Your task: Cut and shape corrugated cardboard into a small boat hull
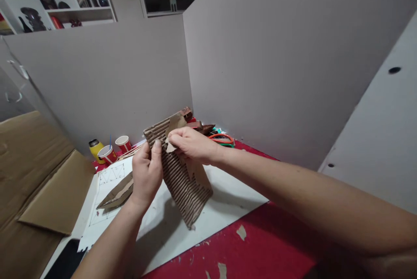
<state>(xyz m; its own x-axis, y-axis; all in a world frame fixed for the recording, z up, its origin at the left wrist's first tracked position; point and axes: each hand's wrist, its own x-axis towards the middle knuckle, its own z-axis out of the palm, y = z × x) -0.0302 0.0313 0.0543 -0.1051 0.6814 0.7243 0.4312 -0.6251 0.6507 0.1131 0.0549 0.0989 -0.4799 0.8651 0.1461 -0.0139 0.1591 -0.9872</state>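
Note:
A piece of corrugated cardboard point(182, 183) stands tilted above a white sheet, its ridges bared over much of its face. My left hand point(148, 172) grips its left edge, thumb on the front. With the fingers of my right hand point(192, 142) I pinch a torn flap of the brown paper layer point(171, 146) near the upper middle. Patches of smooth paper still cover the ridges at the top and along the right side. Behind my left wrist, a pointed boat-shaped cardboard piece point(117, 192) lies on the sheet.
The white sheet point(241, 190) bears line drawings and covers part of the red tabletop point(260, 235), where paper scraps point(241, 232) lie. Two paper cups point(107, 154), a yellow bottle point(96, 150) and orange-handled scissors point(221, 138) stand or lie behind. Large cardboard point(35, 175) rises at left; walls enclose the back and right.

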